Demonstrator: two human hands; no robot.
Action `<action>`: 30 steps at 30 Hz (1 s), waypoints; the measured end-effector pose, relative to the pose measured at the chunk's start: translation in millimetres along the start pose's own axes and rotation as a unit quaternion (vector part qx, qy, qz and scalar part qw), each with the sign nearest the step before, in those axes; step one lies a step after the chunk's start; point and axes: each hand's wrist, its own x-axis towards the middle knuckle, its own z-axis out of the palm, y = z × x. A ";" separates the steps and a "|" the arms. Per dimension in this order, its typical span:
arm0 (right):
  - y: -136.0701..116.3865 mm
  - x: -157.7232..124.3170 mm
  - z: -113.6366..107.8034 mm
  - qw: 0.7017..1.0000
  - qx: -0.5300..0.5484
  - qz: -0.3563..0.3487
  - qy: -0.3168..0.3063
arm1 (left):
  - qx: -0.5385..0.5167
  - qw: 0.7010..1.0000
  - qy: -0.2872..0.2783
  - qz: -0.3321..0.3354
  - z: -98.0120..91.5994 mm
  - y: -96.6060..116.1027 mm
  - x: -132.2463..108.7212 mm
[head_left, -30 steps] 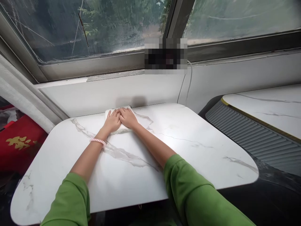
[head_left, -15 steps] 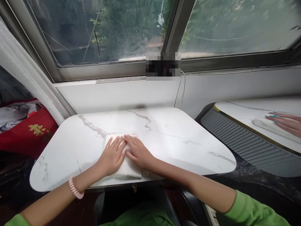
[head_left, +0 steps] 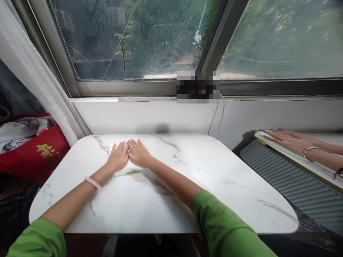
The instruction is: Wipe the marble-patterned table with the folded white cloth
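Both my hands lie flat, side by side, on a folded white cloth (head_left: pixel 123 170) near the far left part of a white marble-patterned table (head_left: pixel 187 192). My left hand (head_left: pixel 118 157) presses the cloth's left half with its fingers stretched out; a pink coiled band circles that wrist. Touching it on the right, my right hand (head_left: pixel 138 153) is also laid flat with straight fingers. Most of the cloth is hidden beneath my palms. My sleeves are green.
A window and white sill run behind the table, with a cable (head_left: pixel 218 117) hanging down. A white curtain (head_left: pixel 34 82) and a red bag (head_left: pixel 37 150) are at the left. At the right, another person's hand (head_left: pixel 288 141) rests on a second table (head_left: pixel 318 171).
My hands and the cloth have slid from the table's near edge back toward the far left side. The other person's hand has moved further left on the second table.
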 end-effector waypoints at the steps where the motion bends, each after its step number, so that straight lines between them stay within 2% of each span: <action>1: 5.6 13.8 2.8 1.000 -0.001 0.006 0.000 | 0.001 1.000 0.002 -0.002 0.8 -7.9 12.2; 5: 22.5 56.5 11.7 0.999 0.014 0.039 0.001 | 0.004 1.000 0.015 -0.020 4.1 -31.6 52.0; 8: 30.2 73.2 14.5 0.999 0.016 0.039 0.008 | 0.013 0.999 0.025 -0.034 6.4 -39.4 68.5; 12: 35.6 79.3 14.9 0.999 0.020 0.039 0.011 | 0.020 0.999 0.022 -0.031 7.5 -41.0 74.4; 15: 36.1 73.8 12.6 0.999 0.026 0.020 0.001 | 0.024 0.999 0.028 -0.038 6.9 -36.9 67.6; 18: 31.6 59.0 9.0 1.000 0.027 -0.006 -0.011 | 0.020 0.999 0.023 -0.043 5.6 -28.1 50.5; 22: 12.6 26.6 5.8 1.000 0.008 -0.026 -0.010 | 0.026 0.999 0.026 -0.020 3.6 -14.7 14.6; 26: -22.3 -13.0 5.6 1.000 -0.006 -0.023 0.005 | 0.032 0.999 0.037 0.011 0.8 -5.6 -32.2; 30: -64.1 -55.0 6.2 0.999 -0.006 -0.036 0.015 | 0.042 0.997 0.054 0.040 -5.2 2.7 -90.0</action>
